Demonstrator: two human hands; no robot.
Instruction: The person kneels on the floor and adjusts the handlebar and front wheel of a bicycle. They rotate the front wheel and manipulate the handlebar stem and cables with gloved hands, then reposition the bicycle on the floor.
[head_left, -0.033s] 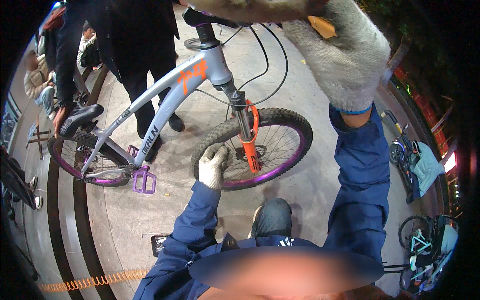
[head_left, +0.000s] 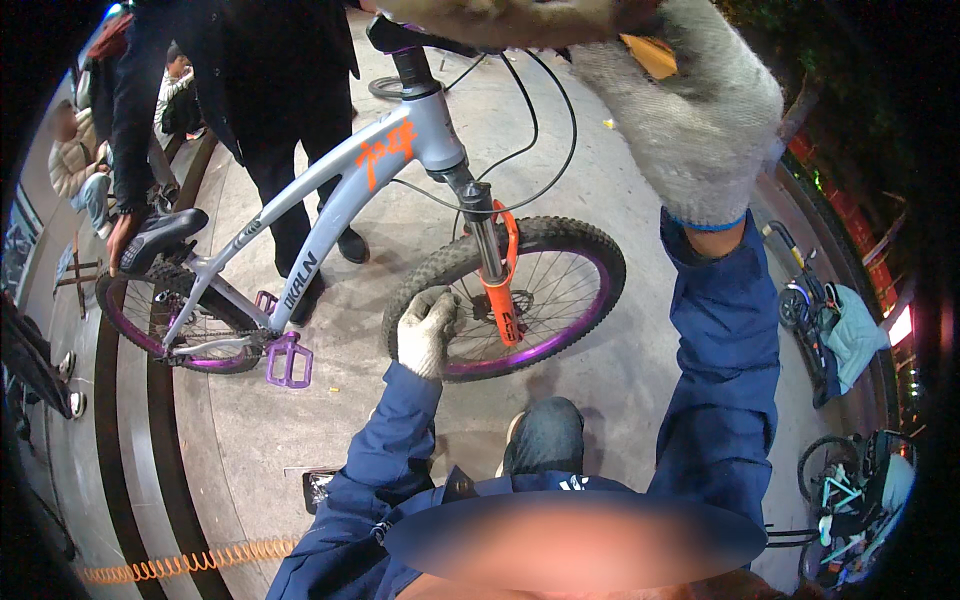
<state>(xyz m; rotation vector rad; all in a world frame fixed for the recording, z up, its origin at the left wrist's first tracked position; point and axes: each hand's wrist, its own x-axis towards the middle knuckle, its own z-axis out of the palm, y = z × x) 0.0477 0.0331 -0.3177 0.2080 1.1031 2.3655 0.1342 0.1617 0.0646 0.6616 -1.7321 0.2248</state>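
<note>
A grey-blue mountain bicycle [head_left: 345,200] with an orange-marked front fork [head_left: 498,300] stands before me. My left hand [head_left: 425,335], in a whitish knit glove, is closed around the near left edge of the front wheel [head_left: 590,310], which has a knobbly black tyre and a purple rim. My right hand [head_left: 690,120], in a similar glove, is raised large at the top right, close to the camera. Its fingers are mostly cut off or in shadow, and a small yellow-orange piece [head_left: 650,57] shows beside them. Whether it grips the handlebar [head_left: 440,42] is hidden.
A person in dark clothes [head_left: 265,90] stands behind the bicycle, a hand [head_left: 122,240] at the saddle [head_left: 165,238]. People sit on the steps at the left. An orange coiled hose [head_left: 200,562] lies lower left. Other bicycles [head_left: 850,490] stand at the right.
</note>
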